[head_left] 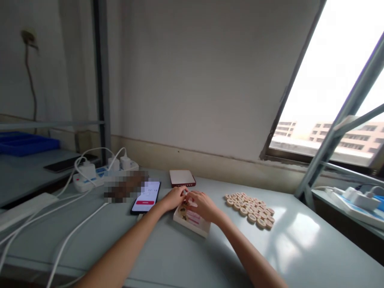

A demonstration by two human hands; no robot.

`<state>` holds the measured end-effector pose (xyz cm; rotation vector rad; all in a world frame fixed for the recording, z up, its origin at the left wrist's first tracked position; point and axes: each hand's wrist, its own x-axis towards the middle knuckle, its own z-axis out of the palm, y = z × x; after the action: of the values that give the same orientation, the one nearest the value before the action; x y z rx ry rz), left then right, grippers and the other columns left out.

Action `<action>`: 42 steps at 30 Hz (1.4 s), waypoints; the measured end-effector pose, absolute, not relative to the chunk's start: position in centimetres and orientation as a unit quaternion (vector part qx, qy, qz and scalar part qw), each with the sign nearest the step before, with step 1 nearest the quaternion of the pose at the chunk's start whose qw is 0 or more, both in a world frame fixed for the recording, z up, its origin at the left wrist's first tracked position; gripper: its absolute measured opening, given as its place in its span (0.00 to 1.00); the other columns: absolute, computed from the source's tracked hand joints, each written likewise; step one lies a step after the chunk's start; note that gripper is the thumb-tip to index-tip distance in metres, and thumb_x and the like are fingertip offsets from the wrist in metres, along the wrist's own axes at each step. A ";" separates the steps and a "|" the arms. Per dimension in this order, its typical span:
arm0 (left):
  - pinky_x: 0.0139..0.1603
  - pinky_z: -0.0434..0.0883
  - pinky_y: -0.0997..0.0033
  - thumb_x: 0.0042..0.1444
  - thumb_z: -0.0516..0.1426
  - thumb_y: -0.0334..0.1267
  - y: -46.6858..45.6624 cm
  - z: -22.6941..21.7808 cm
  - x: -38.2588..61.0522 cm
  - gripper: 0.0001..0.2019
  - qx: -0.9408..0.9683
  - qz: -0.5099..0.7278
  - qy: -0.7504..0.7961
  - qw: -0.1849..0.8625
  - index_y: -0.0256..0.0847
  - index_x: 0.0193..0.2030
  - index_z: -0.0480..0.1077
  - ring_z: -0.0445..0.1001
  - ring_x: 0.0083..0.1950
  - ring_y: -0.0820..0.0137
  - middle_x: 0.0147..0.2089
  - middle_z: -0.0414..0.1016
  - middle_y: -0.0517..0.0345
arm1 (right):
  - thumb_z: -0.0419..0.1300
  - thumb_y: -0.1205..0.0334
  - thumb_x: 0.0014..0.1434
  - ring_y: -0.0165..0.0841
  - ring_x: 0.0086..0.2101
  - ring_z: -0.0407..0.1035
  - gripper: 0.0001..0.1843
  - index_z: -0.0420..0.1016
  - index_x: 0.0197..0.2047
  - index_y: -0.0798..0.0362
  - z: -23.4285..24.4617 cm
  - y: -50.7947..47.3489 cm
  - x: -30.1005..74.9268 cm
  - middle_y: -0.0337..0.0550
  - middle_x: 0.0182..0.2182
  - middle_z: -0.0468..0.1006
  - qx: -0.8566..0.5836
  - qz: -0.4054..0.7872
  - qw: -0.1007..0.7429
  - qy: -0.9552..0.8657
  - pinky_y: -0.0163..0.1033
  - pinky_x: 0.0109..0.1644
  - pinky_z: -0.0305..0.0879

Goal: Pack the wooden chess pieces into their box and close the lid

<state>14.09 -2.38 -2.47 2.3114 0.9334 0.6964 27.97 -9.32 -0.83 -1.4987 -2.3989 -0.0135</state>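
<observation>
The box [192, 225], mid-tabletop [180, 260], looks light and stiff, best taken by its long edges. Left hand [175, 198] and right hand [203, 206] meet over its far end, fingertips together; whether they pinch anything I cannot tell. Discs [250, 208] lie to the right, a phone [147, 197] left.

place: plain workroom or office | landmark: grey table [168, 256] against a bare white wall | table's left end: power strip [87, 181] crowded with white chargers, cables | left of table: blue tray [24, 143] on a neighbouring bench | right of table: metal rack post [339, 120], window [339, 72] facing multi-storey buildings
</observation>
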 end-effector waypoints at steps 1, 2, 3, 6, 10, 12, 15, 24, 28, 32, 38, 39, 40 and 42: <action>0.35 0.64 0.74 0.50 0.48 0.34 -2.2 -2.6 14.1 0.11 0.859 0.261 0.349 0.270 0.35 0.38 0.67 0.70 0.34 0.69 0.33 0.73 0.53 | 0.57 0.59 0.51 0.32 0.36 0.67 0.10 0.68 0.38 0.52 -1.1 -9.2 28.2 0.42 0.37 0.74 -0.525 0.001 0.172 -0.834 0.35 0.39 0.58; 0.34 0.64 0.74 0.50 0.48 0.35 -2.1 -2.7 14.2 0.10 0.858 0.265 0.351 0.265 0.35 0.36 0.67 0.70 0.34 0.69 0.33 0.73 0.53 | 0.57 0.58 0.51 0.31 0.34 0.67 0.10 0.68 0.38 0.51 -1.2 -9.1 28.5 0.40 0.35 0.74 -0.528 0.006 0.185 -0.829 0.35 0.40 0.57; 0.34 0.64 0.75 0.50 0.48 0.36 -1.9 -2.8 14.2 0.09 0.858 0.270 0.353 0.260 0.35 0.35 0.67 0.69 0.34 0.70 0.33 0.73 0.53 | 0.57 0.59 0.51 0.30 0.33 0.67 0.11 0.69 0.39 0.50 -1.3 -9.1 28.9 0.38 0.33 0.75 -0.532 0.009 0.191 -0.825 0.36 0.40 0.57; 0.32 0.63 0.75 0.50 0.49 0.38 -1.8 -3.2 14.3 0.09 0.856 0.281 0.355 0.249 0.36 0.32 0.67 0.68 0.33 0.70 0.31 0.72 0.55 | 0.57 0.62 0.50 0.30 0.33 0.68 0.13 0.70 0.41 0.46 -1.0 -9.3 30.1 0.36 0.31 0.76 -0.539 0.013 0.179 -0.823 0.37 0.42 0.55; 0.30 0.62 0.75 0.49 0.49 0.35 -2.1 -2.9 14.3 0.07 0.856 0.276 0.368 0.237 0.36 0.32 0.67 0.67 0.29 0.72 0.28 0.71 0.57 | 0.58 0.61 0.48 0.34 0.42 0.64 0.13 0.72 0.40 0.43 -1.1 -9.6 30.3 0.38 0.39 0.73 -0.527 0.014 0.166 -0.833 0.39 0.44 0.54; 0.31 0.62 0.75 0.49 0.50 0.34 -2.4 -2.6 14.3 0.07 0.854 0.278 0.370 0.238 0.36 0.31 0.67 0.67 0.30 0.72 0.28 0.71 0.57 | 0.58 0.58 0.49 0.36 0.43 0.63 0.15 0.70 0.43 0.45 -1.4 -9.9 29.5 0.41 0.42 0.72 -0.521 0.001 0.167 -0.837 0.41 0.44 0.54; 0.33 0.63 0.75 0.49 0.50 0.34 -2.6 -2.3 14.3 0.07 0.853 0.280 0.365 0.247 0.36 0.30 0.67 0.67 0.31 0.72 0.29 0.71 0.56 | 0.57 0.57 0.50 0.37 0.42 0.63 0.14 0.68 0.42 0.49 -1.6 -10.3 28.3 0.44 0.41 0.72 -0.523 -0.024 0.163 -0.837 0.42 0.43 0.54; 0.29 0.61 0.76 0.49 0.49 0.35 -2.1 -2.7 14.2 0.08 0.861 0.277 0.355 0.235 0.35 0.31 0.67 0.66 0.28 0.72 0.27 0.69 0.57 | 0.58 0.57 0.48 0.33 0.37 0.63 0.10 0.72 0.35 0.48 1.1 -10.3 34.9 0.41 0.35 0.70 -0.614 0.005 0.153 -0.774 0.36 0.40 0.56; 0.29 0.61 0.75 0.50 0.48 0.36 -2.0 -2.8 14.2 0.08 0.870 0.276 0.339 0.230 0.36 0.31 0.65 0.66 0.28 0.72 0.26 0.68 0.57 | 0.57 0.62 0.49 0.36 0.35 0.64 0.07 0.72 0.34 0.51 1.3 -11.4 38.4 0.45 0.32 0.72 -0.706 0.003 0.096 -0.702 0.38 0.37 0.56; 0.28 0.61 0.76 0.50 0.48 0.36 -2.0 -3.0 14.2 0.08 0.871 0.278 0.336 0.227 0.36 0.31 0.65 0.66 0.28 0.73 0.26 0.68 0.58 | 0.56 0.66 0.48 0.38 0.39 0.63 0.13 0.69 0.40 0.52 1.4 -11.8 38.3 0.48 0.36 0.71 -0.710 -0.011 0.100 -0.697 0.40 0.39 0.55; 0.30 0.61 0.76 0.49 0.48 0.35 -1.7 -3.3 14.3 0.07 0.873 0.281 0.331 0.222 0.36 0.31 0.66 0.66 0.28 0.73 0.27 0.69 0.58 | 0.54 0.67 0.50 0.34 0.42 0.63 0.15 0.68 0.43 0.46 1.5 -11.6 32.9 0.40 0.40 0.71 -0.587 0.015 0.140 -0.797 0.40 0.44 0.53; 0.30 0.61 0.76 0.49 0.48 0.35 -1.7 -3.3 14.3 0.07 0.873 0.282 0.331 0.220 0.36 0.31 0.66 0.66 0.29 0.73 0.28 0.69 0.58 | 0.54 0.67 0.50 0.34 0.42 0.63 0.15 0.68 0.42 0.46 1.2 -11.6 31.9 0.40 0.41 0.71 -0.562 0.027 0.139 -0.815 0.41 0.44 0.53; 0.30 0.61 0.76 0.49 0.48 0.35 -1.7 -3.2 14.3 0.07 0.874 0.283 0.331 0.218 0.36 0.31 0.66 0.66 0.29 0.73 0.28 0.69 0.58 | 0.54 0.66 0.50 0.34 0.42 0.63 0.14 0.69 0.42 0.46 0.8 -11.6 31.0 0.40 0.42 0.71 -0.540 0.039 0.134 -0.830 0.41 0.44 0.53; 0.29 0.61 0.76 0.49 0.48 0.35 -1.8 -3.1 14.3 0.08 0.875 0.280 0.331 0.213 0.36 0.31 0.66 0.65 0.27 0.74 0.27 0.69 0.58 | 0.55 0.63 0.51 0.35 0.43 0.63 0.13 0.69 0.42 0.46 -0.1 -11.6 29.6 0.41 0.44 0.70 -0.509 0.050 0.130 -0.850 0.40 0.44 0.54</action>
<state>14.26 -1.81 -3.13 2.4307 0.9196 0.7783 29.59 -11.56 -0.07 -1.4780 -2.4689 0.1450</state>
